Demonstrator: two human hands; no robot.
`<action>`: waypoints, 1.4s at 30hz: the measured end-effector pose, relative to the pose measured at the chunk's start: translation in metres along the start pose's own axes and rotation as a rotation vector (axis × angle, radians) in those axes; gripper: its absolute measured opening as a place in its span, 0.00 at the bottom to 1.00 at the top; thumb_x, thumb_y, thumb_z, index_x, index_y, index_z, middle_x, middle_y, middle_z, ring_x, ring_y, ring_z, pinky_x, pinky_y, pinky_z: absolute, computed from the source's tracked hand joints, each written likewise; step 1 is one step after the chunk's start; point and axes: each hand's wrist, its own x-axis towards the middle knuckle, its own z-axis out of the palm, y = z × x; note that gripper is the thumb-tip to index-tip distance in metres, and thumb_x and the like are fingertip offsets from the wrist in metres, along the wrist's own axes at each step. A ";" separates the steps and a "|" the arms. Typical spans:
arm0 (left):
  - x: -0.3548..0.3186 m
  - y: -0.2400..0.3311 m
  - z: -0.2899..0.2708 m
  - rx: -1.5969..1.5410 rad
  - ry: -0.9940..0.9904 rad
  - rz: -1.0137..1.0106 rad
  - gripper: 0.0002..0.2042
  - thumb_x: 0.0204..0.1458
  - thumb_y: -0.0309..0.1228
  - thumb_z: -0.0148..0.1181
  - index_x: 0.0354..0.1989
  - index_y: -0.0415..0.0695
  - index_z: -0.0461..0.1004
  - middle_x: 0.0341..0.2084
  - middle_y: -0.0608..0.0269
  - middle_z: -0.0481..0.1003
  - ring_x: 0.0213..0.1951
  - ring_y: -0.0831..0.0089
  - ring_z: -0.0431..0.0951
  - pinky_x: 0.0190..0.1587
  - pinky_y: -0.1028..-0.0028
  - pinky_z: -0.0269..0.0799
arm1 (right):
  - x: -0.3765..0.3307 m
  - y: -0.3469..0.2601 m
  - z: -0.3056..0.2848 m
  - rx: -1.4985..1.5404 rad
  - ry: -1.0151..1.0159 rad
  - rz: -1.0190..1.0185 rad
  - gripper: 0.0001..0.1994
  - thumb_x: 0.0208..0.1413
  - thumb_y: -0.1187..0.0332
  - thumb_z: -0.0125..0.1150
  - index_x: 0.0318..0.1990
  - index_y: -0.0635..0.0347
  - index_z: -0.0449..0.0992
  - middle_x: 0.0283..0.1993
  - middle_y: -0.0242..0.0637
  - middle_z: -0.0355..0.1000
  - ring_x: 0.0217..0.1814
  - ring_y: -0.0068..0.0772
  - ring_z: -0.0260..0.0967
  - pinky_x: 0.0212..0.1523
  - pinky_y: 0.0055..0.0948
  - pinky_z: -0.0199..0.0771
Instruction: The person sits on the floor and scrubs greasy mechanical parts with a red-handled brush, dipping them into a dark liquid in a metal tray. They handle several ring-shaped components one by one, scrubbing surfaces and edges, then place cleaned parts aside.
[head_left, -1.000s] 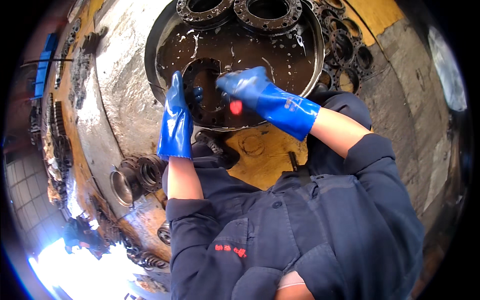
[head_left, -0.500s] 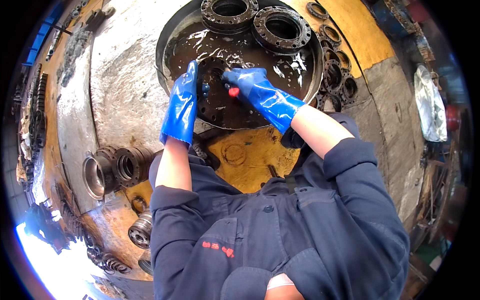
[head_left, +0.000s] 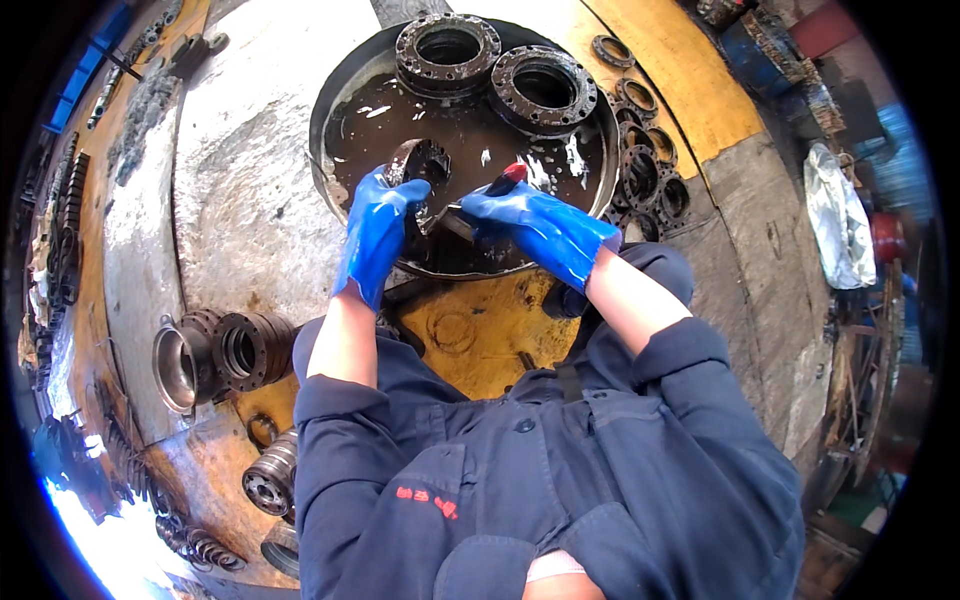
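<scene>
Gripping dark ring (head_left: 404,160) with left hand (head_left: 383,222), red-and-black-handled tool (head_left: 506,181) in right hand (head_left: 515,215). Two flanged rings (head_left: 447,73) at far side of round pan (head_left: 324,112).

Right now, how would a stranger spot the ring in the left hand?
Find the big round tub of dark liquid. Toward its left side, the blue-gloved left hand holds a dark ring. Unlike the two rings toward the tub's far side, it is tilted and held.

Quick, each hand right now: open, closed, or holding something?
Left hand, in a shiny blue glove: closed, gripping a dark, wet-looking round metal ring.
Right hand, likewise gloved: closed around a red-and-black-handled tool.
</scene>
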 end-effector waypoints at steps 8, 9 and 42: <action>0.012 0.018 0.014 0.822 -0.037 -0.012 0.29 0.45 0.29 0.76 0.59 0.39 0.80 0.46 0.52 0.85 0.48 0.65 0.84 0.54 0.67 0.77 | -0.022 -0.067 -0.030 -0.198 0.412 -0.217 0.15 0.60 0.53 0.67 0.28 0.54 0.82 0.28 0.25 0.78 0.28 0.17 0.71 0.33 0.25 0.70; 0.018 0.011 0.009 0.810 -0.054 -0.018 0.28 0.44 0.29 0.76 0.58 0.40 0.81 0.45 0.53 0.85 0.47 0.65 0.85 0.53 0.66 0.78 | -0.024 -0.066 -0.029 -0.140 0.374 -0.421 0.16 0.61 0.55 0.66 0.25 0.54 0.79 0.26 0.25 0.77 0.26 0.17 0.71 0.31 0.24 0.70; 0.017 0.023 0.019 0.957 -0.024 -0.061 0.31 0.46 0.34 0.72 0.62 0.42 0.77 0.54 0.47 0.82 0.56 0.54 0.83 0.60 0.62 0.76 | 0.041 0.003 -0.055 -0.351 0.548 0.071 0.28 0.57 0.45 0.60 0.49 0.63 0.85 0.50 0.59 0.82 0.55 0.57 0.81 0.60 0.45 0.77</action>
